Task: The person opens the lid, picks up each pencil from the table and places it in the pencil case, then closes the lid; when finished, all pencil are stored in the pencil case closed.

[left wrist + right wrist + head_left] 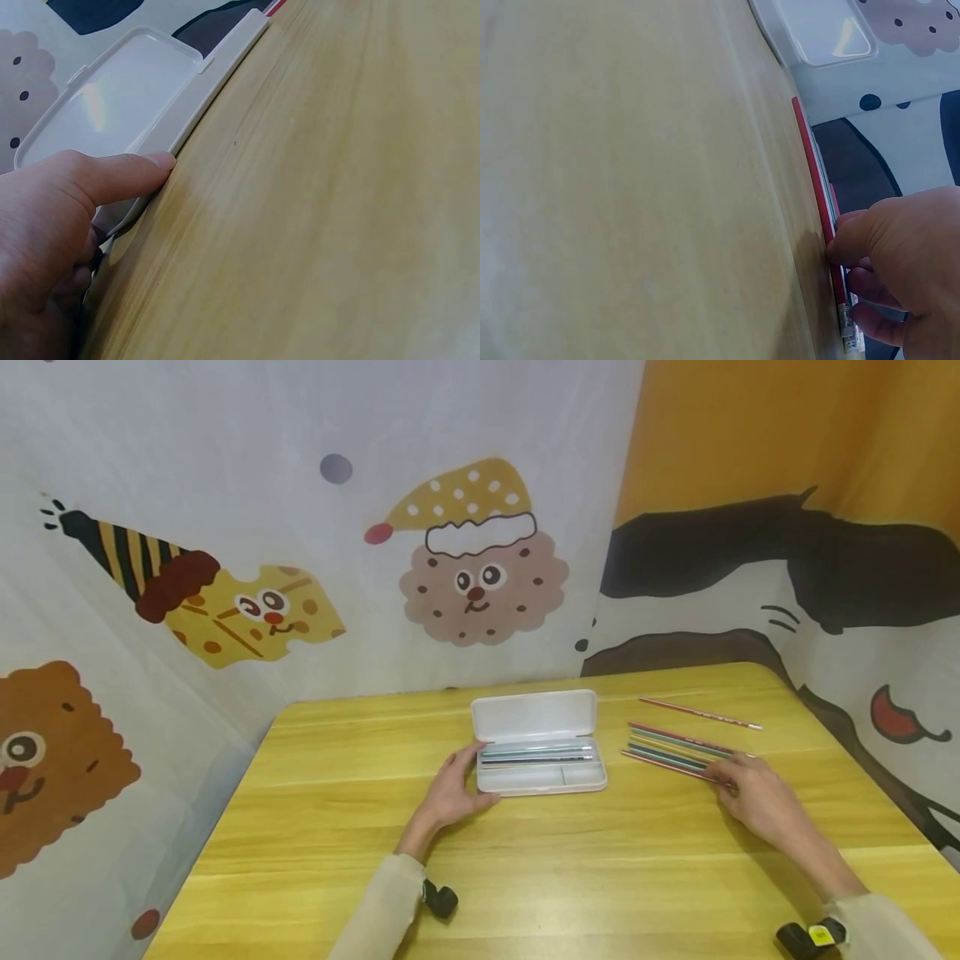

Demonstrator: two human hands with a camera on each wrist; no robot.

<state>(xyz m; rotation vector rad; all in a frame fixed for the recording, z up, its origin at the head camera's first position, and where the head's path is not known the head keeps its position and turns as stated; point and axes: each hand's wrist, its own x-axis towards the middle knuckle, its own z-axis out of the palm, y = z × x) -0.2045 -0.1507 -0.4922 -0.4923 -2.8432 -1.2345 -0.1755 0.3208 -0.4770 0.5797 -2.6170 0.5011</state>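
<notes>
A white pencil case [517, 782] lies open on the table, its lid [534, 717] tilted up at the back. Inside it, several pencils [536, 761] lie side by side in the long rear compartment. My left hand [452, 789] holds the case's left end, with the thumb [135, 176] against the front edge. To the right of the case, several pencils in red, green, yellow and dark colours [663, 748] form a slanted row. My right hand [757, 797] is at their eraser ends, its fingertips pinching the nearest red pencil [815, 169]; some fingers are hidden behind the hand.
One red pencil [697, 713] lies apart behind the row. The yellow wood-grain table [360, 752] backs onto a cloth printed with cartoon figures [483, 585]. Small black devices [440, 899] are strapped at both wrists.
</notes>
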